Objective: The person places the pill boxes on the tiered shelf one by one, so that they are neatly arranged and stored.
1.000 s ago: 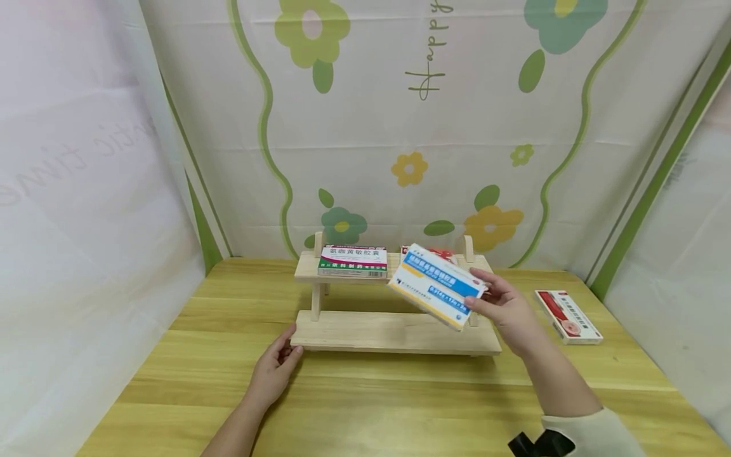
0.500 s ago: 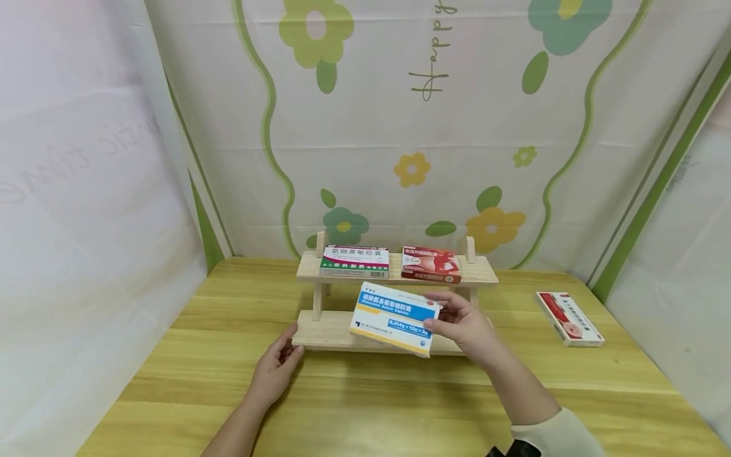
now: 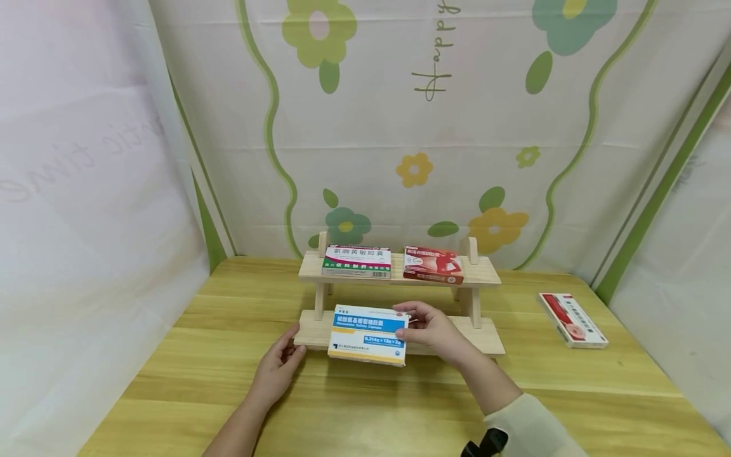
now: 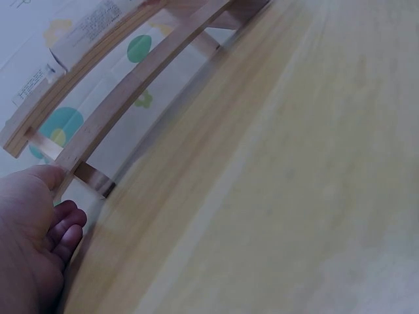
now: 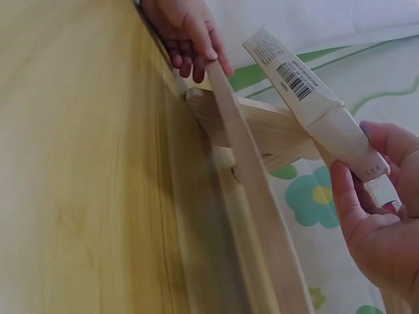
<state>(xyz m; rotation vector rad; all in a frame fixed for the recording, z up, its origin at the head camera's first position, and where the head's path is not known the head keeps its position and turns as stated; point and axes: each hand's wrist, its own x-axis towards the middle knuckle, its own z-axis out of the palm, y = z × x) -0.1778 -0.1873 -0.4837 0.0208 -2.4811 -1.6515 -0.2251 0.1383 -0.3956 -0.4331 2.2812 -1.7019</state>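
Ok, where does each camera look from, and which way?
Head: on the head, facing forward and down at the shelf; left hand and right hand show.
Left wrist: on that wrist, facing along the shelf and table; left hand shows.
Right wrist: on that wrist, facing the shelf and held box; both hands show.
Shared: head and right wrist both show the held box in the right hand, left hand at the shelf's end.

Left grip (image 3: 274, 373): bare; thumb and forefinger pinching, remaining fingers curled; left forearm (image 3: 237, 424) angled forward and inward. Right grip (image 3: 433, 333): bare; thumb opposed to fingers, pinching; right forearm (image 3: 488, 384) slanting inward.
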